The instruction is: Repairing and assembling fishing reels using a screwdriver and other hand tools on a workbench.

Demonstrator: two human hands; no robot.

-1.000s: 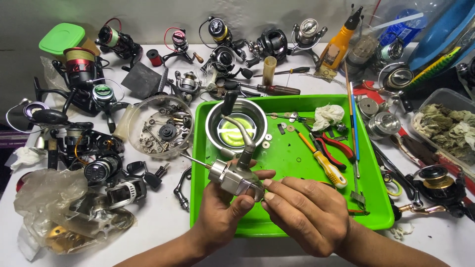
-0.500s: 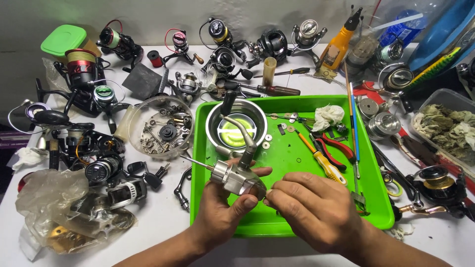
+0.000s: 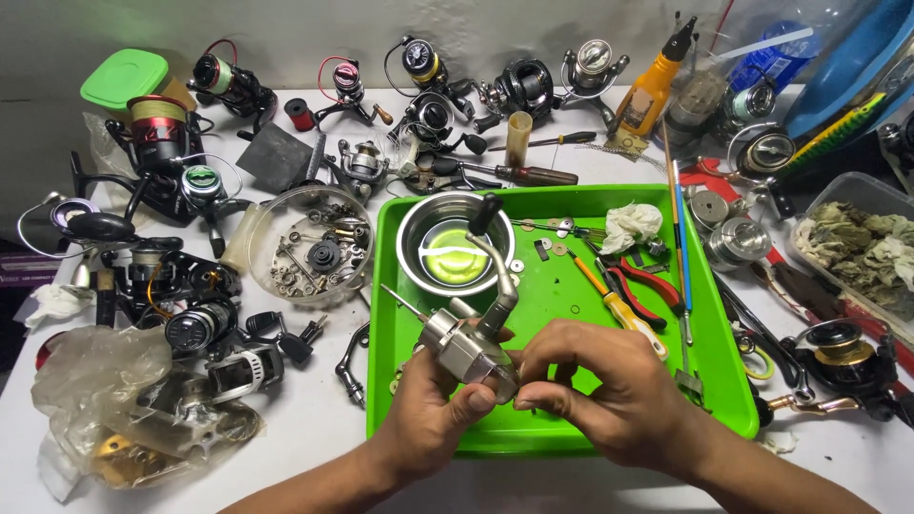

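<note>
My left hand [image 3: 428, 419] grips a silver fishing reel body [image 3: 466, 347] from below, over the near part of a bright green tray [image 3: 709, 366]. The reel's crank arm and black knob [image 3: 484, 214] stick up toward a steel bowl [image 3: 414, 233]. My right hand [image 3: 609, 395] pinches at the reel's right side with thumb and fingertips; whatever small part they touch is hidden. A thin shaft pokes out of the reel to the left.
On the tray lie red-handled pliers [image 3: 647, 286], a yellow screwdriver [image 3: 624, 309], a crumpled tissue [image 3: 630, 227] and small washers. A clear dish of parts [image 3: 314, 252] sits left of the tray. Several fishing reels crowd the left and back; an orange oil bottle [image 3: 652, 90] stands behind.
My right hand has closed in on the reel's right side, its fingertips now pinching at it. The reel has tilted slightly in my left hand.
</note>
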